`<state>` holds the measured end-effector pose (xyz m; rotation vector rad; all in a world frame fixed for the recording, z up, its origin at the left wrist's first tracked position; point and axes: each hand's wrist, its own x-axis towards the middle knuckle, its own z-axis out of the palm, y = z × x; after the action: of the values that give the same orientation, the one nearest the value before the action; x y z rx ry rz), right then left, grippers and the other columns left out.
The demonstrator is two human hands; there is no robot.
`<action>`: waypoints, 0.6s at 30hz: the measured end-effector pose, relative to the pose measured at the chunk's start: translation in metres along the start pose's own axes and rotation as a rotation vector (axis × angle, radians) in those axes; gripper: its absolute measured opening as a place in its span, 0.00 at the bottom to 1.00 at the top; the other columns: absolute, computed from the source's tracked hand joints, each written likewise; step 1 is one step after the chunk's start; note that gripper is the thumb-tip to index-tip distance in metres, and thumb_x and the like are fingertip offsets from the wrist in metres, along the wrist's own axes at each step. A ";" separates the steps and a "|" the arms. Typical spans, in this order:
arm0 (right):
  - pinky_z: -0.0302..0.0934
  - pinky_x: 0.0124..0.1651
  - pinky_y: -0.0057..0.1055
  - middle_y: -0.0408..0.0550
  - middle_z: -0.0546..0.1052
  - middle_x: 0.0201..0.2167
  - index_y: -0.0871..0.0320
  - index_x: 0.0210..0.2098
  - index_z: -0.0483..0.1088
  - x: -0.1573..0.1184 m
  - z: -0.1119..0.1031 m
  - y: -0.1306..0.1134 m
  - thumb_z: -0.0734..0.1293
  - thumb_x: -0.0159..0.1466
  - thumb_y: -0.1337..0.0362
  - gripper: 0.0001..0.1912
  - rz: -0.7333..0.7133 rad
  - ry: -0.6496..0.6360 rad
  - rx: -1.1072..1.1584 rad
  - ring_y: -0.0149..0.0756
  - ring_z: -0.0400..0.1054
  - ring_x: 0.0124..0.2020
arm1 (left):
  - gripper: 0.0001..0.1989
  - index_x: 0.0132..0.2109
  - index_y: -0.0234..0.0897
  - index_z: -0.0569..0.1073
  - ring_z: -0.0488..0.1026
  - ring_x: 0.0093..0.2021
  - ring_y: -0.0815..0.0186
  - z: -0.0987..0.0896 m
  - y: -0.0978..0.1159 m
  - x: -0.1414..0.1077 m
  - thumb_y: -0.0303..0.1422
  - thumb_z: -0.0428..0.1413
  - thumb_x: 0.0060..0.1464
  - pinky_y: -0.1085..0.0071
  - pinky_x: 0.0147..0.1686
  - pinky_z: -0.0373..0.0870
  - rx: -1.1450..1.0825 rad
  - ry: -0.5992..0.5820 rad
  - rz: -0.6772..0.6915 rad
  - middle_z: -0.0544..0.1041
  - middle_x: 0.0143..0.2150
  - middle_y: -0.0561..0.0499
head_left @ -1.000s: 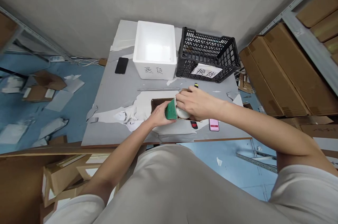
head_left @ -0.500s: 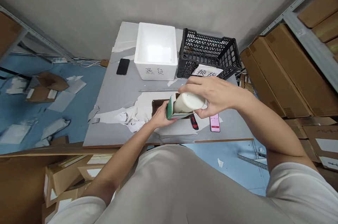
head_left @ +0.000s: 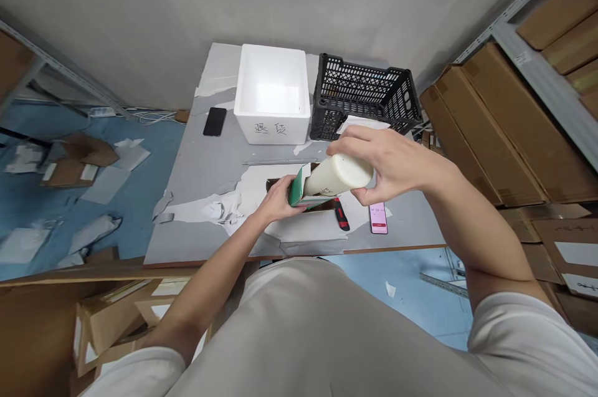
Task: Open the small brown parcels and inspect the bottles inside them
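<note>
My left hand (head_left: pixel 280 200) is closed around a green and white carton (head_left: pixel 296 190), tilted with its open end to the right. A cream-white bottle (head_left: pixel 334 177) sticks partly out of that end, its other part hidden inside. My right hand (head_left: pixel 380 157) grips the bottle near its outer end, thumb below and fingers above. Beneath the carton, partly covered by it, lies an open brown cardboard box (head_left: pixel 271 183) on the table. A red and black utility knife (head_left: pixel 341 215) lies just below the bottle.
Behind stand a white foam box (head_left: pixel 272 129) with handwriting and a black plastic crate (head_left: pixel 364 88) with a paper label. A black phone (head_left: pixel 215 121) lies at left, a lit pink-screen phone (head_left: pixel 378 219) at right. Torn paper (head_left: pixel 219 207) covers part of the grey table (head_left: pixel 182 197).
My right hand has drawn the bottle further out of the carton, to the right. The carton in my left hand has shifted slightly left.
</note>
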<state>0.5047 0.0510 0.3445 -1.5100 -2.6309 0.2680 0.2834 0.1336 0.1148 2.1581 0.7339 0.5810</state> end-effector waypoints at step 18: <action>0.48 0.27 0.28 0.50 0.68 0.40 0.57 0.51 0.66 -0.007 0.126 -0.038 0.68 0.54 0.58 0.26 -0.082 -0.307 0.021 0.35 0.61 0.31 | 0.37 0.54 0.36 0.63 0.69 0.56 0.47 0.105 -0.061 -0.095 0.35 0.67 0.36 0.51 0.54 0.67 -0.136 -0.165 -0.284 0.72 0.54 0.38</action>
<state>0.4547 0.0130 0.2283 -1.4532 -2.9021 0.5598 0.2585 0.0491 -0.0117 1.9065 0.8641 0.2915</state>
